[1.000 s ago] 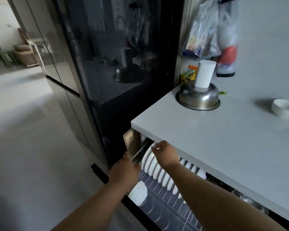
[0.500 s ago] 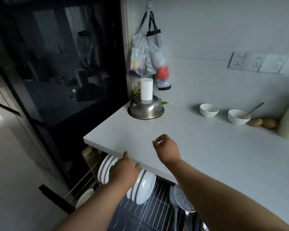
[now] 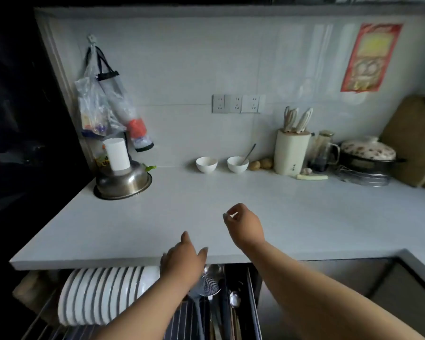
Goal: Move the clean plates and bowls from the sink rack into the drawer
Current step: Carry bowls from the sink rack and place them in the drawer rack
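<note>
An open drawer sits under the white counter, with a row of white plates standing upright in its wire rack. My left hand hovers at the counter's front edge, just right of the plates, fingers relaxed and holding nothing. My right hand is above the counter, loosely curled and empty. Two white bowls stand by the back wall; the right bowl has a spoon in it. No sink rack is in view.
The drawer's right part holds a mesh strainer and a spoon. An upturned steel bowl with a white cup on it stands at back left. A knife block, lidded pot and cutting board line the back right.
The view has swung right from the dark cabinet to the counter. Both hands have come up from the plates in the drawer; the right one is now over the counter.
</note>
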The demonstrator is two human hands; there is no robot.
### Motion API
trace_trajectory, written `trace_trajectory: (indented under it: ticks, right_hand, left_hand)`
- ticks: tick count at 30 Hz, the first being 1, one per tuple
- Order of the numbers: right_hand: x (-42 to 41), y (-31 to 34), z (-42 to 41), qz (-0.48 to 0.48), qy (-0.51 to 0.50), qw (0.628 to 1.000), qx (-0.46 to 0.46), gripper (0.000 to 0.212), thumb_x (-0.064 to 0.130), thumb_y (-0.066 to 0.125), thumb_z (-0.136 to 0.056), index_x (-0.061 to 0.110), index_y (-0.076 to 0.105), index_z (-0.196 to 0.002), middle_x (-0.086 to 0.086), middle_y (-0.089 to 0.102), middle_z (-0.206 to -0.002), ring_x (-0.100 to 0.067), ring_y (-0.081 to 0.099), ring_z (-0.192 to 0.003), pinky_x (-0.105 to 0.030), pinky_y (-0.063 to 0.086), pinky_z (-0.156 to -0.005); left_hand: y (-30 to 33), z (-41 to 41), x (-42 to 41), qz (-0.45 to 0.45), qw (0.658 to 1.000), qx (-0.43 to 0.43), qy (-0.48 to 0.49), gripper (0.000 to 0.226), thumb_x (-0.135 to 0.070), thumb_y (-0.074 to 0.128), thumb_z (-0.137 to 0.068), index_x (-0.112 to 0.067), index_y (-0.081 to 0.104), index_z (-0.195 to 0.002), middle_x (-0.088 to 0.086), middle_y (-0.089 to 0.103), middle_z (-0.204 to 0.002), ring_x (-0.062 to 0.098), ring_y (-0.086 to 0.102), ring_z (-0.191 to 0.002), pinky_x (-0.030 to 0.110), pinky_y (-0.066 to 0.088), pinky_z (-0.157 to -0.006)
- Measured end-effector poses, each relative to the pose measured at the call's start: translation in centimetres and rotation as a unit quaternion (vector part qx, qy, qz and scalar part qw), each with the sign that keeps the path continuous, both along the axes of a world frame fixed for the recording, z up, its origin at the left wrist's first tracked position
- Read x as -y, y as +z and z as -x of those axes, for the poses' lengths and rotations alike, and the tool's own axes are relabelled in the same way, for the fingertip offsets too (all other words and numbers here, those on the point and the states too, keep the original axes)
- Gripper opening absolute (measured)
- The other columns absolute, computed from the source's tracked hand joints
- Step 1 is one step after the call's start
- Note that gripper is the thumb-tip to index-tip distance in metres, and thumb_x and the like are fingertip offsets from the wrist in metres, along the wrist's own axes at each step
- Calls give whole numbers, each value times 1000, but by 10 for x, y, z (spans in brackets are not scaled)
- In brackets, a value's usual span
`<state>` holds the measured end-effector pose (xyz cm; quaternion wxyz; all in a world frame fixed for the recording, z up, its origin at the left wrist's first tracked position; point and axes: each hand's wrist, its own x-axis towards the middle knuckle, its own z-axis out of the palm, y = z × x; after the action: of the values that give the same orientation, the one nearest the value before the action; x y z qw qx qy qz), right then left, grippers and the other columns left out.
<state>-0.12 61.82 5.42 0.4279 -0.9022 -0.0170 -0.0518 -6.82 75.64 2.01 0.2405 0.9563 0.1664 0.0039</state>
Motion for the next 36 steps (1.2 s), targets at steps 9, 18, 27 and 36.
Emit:
trace_trajectory:
  ticks: [9,18,27,36]
  right_hand:
    - [133,5,56,1,-143,990,-13,23,34,52,-90,18,56,-105,1,64,-83,-20,59,-74,-29,44,-65]
    - [262,22,74,-11,-229,973,-5,23,38,49,-92,22,53,-107,0,66,-99,-19,62,-80,-29,45,-67]
    - [429,35,73,13,-294,956,7,22,37,51,-92,20,55,-106,0,64,-89,-22,61,-84,-29,46,-70]
    - [573,20,87,35,-353,935,9,23,38,50,-93,21,54,-108,-1,65,-97,-18,59,-83,-29,45,-71]
  left_hand:
    - [11,14,119,-11,989,7,-147,73,-53,39,-95,-14,14,-151,4,55,-136,28,51,-124,41,37,-106]
    - [33,0,245,-55,973,16,-224,72,-54,38,-96,-15,15,-151,2,55,-136,24,52,-124,37,36,-107]
    - [44,-18,417,-63,955,28,-287,71,-52,36,-97,-14,13,-152,2,53,-139,24,52,-124,38,37,-107]
    - [29,-21,566,-48,938,14,-344,70,-51,38,-98,-13,13,-151,3,53,-139,24,52,-124,40,37,-110]
